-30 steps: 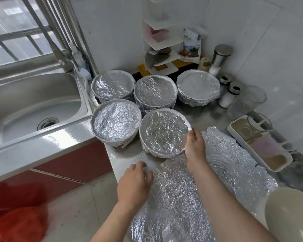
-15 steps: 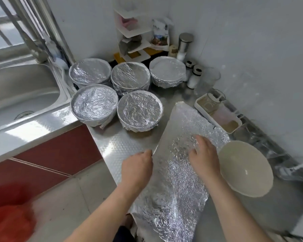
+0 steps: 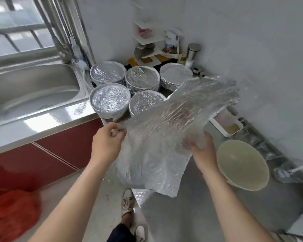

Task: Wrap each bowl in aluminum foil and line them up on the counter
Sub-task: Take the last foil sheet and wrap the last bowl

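A large crinkled sheet of aluminum foil (image 3: 166,130) hangs lifted above the steel counter (image 3: 191,215). My left hand (image 3: 107,142) pinches its left edge. My right hand (image 3: 202,151) grips its right side from below, thumb on top. A bare cream bowl (image 3: 242,165) sits on the counter just right of my right hand. Several foil-covered bowls stand grouped at the back: one nearest the sink (image 3: 110,102), one partly behind the sheet (image 3: 143,103), and three behind them (image 3: 108,72) (image 3: 142,79) (image 3: 175,74).
A steel sink (image 3: 30,89) with a tap lies to the left. A white corner rack (image 3: 147,48), jars and a steel canister (image 3: 192,51) crowd the back corner. A white tray (image 3: 229,126) sits by the right wall. A red bag (image 3: 12,212) lies on the floor.
The foil sheet lay flat on the counter under both hands; now both hands have lifted it into the air, its far end flapping up over the wrapped bowls.
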